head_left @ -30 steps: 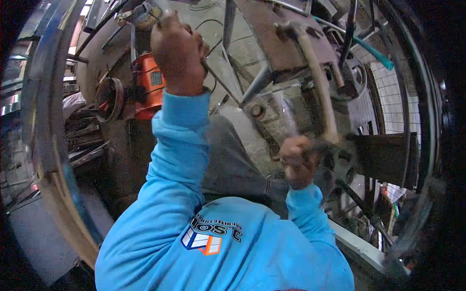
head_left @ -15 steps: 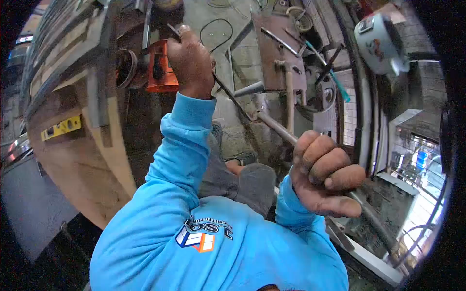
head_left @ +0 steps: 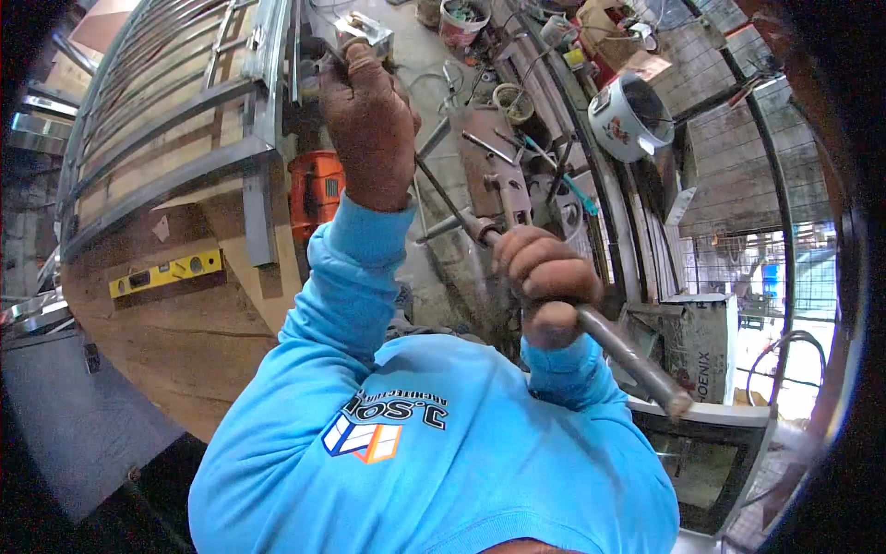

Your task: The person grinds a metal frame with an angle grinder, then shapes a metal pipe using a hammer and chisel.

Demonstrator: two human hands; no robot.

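Note:
My left hand (head_left: 369, 125) is closed round a thin dark metal rod (head_left: 441, 192), thumb lying along the top. The rod slants down toward the right and meets the collared end of a thicker grey metal pipe (head_left: 637, 363). My right hand (head_left: 549, 277) wraps round this pipe near that collar, in front of my chest. The pipe's free end points down to the right, past my right sleeve. Behind my left wrist is an orange housing with a vent (head_left: 316, 192). A hammer (head_left: 509, 196) lies on the brown metal plate (head_left: 475, 129) beyond my right hand.
On the left, a metal grille frame (head_left: 175, 180) and a yellow spirit level (head_left: 168, 274) lie on a wooden table (head_left: 217, 342). A white patterned pot (head_left: 614, 129) stands at the right. Buckets (head_left: 461, 20) and a turquoise-handled tool (head_left: 577, 192) are farther back. A box (head_left: 701, 346) sits lower right.
The view has shifted. My right hand has moved up and left with the pipe, and its fingers now wrap tightly, the thumb no longer sticking out. My left hand keeps hold of the rod.

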